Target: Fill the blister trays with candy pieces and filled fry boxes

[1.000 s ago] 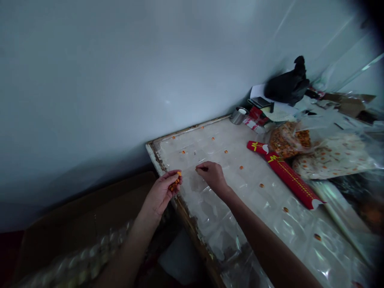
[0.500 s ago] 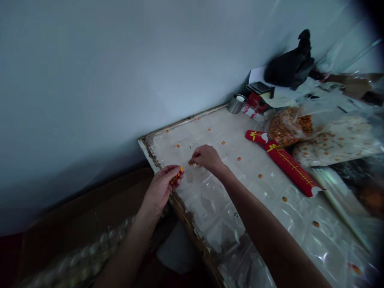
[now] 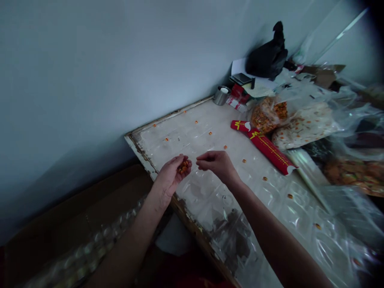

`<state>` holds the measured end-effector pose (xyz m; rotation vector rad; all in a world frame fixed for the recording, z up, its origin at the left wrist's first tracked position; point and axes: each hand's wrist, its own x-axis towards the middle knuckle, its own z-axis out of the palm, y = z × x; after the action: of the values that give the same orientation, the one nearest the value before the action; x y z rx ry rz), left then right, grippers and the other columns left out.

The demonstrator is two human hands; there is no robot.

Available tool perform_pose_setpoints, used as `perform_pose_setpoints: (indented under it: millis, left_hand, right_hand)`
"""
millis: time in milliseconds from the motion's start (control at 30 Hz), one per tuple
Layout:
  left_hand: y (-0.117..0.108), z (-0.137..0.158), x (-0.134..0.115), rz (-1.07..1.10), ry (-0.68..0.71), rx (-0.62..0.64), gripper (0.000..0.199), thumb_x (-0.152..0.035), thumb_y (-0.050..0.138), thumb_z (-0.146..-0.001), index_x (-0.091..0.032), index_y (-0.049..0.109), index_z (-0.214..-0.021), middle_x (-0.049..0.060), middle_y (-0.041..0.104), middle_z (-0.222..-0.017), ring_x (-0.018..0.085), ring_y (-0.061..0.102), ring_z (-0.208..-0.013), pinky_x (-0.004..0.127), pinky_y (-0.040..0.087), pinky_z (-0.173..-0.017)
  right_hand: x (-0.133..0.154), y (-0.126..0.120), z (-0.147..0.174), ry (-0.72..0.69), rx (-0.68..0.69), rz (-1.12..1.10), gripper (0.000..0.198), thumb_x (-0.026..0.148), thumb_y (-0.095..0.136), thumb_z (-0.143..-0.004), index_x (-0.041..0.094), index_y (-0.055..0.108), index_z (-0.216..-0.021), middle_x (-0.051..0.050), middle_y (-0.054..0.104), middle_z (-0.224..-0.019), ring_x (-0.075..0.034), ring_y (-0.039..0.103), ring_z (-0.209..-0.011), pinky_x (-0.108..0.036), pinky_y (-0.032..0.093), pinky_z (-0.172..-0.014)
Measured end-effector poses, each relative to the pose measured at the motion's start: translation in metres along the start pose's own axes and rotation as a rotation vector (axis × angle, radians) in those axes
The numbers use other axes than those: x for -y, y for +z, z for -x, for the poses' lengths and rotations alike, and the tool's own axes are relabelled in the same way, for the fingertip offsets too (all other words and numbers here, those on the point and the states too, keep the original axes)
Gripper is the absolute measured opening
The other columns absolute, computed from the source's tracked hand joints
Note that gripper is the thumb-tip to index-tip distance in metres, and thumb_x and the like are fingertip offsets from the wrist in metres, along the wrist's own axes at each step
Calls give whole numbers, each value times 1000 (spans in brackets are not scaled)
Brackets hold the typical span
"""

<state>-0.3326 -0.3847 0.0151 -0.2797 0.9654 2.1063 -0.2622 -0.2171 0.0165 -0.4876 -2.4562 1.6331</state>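
My left hand [image 3: 172,172] is cupped, palm up, around several small orange pieces [image 3: 183,167] with darker bands. Just right of it, my right hand [image 3: 217,165] hovers over the table with thumb and forefinger drawn close together; I cannot make out anything between them. Below both hands, clear plastic packaging [image 3: 204,192] with moulded shapes covers the pale tabletop. Similar orange pieces are spaced out in rows across it, among them one orange piece [image 3: 167,139] beyond my hands and another orange piece [image 3: 244,161] to the right.
A red strip with yellow marks [image 3: 270,151] lies to the right. Behind it are a bag of orange pieces [image 3: 267,114], a pale speckled bag [image 3: 306,126], a metal cup [image 3: 221,96] and a black bag [image 3: 267,58]. The table's worn edge [image 3: 192,226] runs beside my left arm.
My right hand has lifted off the plastic and drawn back nearer me. My left hand has turned and opened further, showing more orange pieces. The view has shifted slightly right.
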Motion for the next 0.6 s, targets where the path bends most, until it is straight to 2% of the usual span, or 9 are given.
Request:
perform_pose_setpoints:
  millis: [67,133,233,300,367,433,500,567,600]
  left_hand:
    - [-5,5,-3,-19,26,-30,12,-11,63,-86,-7,71,-95,12,73,-87,17,71,-78,29,61,-77]
    - [-11,9,-7,-68,28,-14,21,-3,60,-83,-5,71,-101,15,74,-94,19,73,-86,31,61,-85]
    - [-15,13,-10,-125,10,26,28,1,62,-79,-5,72,-105,15,75,-97,19,74,-89,29,61,-86]
    - [-16,13,-10,-125,1,16,27,-1,65,-80,-7,73,-105,14,76,-97,17,73,-86,27,61,-82]
    - [-16,11,-9,-122,3,11,25,-4,67,-82,-8,74,-106,12,76,-96,15,73,-82,24,61,-78]
    - [-16,9,-8,-139,6,29,24,-8,69,-83,-10,75,-106,11,76,-96,13,72,-81,21,60,-75]
    - [-17,8,-7,-176,3,60,25,-10,73,-82,-11,76,-107,9,76,-93,11,70,-79,19,58,-73]
    - [-16,8,-5,-209,-6,77,27,-13,79,-77,-12,76,-104,7,75,-90,10,70,-77,18,57,-71]
    - [-16,9,-4,-221,-12,76,27,-14,82,-74,-12,76,-100,7,75,-88,10,69,-76,18,57,-70]
  right_hand:
    - [-10,-1,11,27,-50,219,12,22,82,-72,18,78,-83,-2,73,-69,-17,67,-63,-26,48,-59]
    - [-16,2,20,-15,-49,429,11,16,82,-73,19,78,-83,-2,73,-72,-17,67,-67,-26,47,-63]
    - [-18,10,27,-137,26,623,4,14,79,-80,18,77,-81,-4,74,-81,-18,67,-75,-27,47,-70]
    - [-17,12,27,-221,98,708,8,15,74,-86,18,77,-80,-7,73,-88,-19,67,-82,-28,47,-73]
    - [-18,11,25,-235,120,726,13,15,68,-90,19,77,-82,-7,72,-90,-18,67,-85,-27,46,-74]
    - [-21,7,19,-132,70,677,11,17,70,-89,21,77,-81,-4,72,-86,-17,66,-80,-27,44,-71]
    - [-22,2,12,17,-22,632,7,23,81,-78,22,74,-77,-1,71,-77,-17,64,-72,-27,41,-64]
    - [-19,-4,8,105,-76,539,23,29,90,-66,21,71,-75,2,67,-68,-15,59,-63,-26,37,-57]
    - [-15,-6,9,107,-79,443,27,33,91,-64,20,72,-78,3,65,-66,-15,58,-60,-26,37,-55]
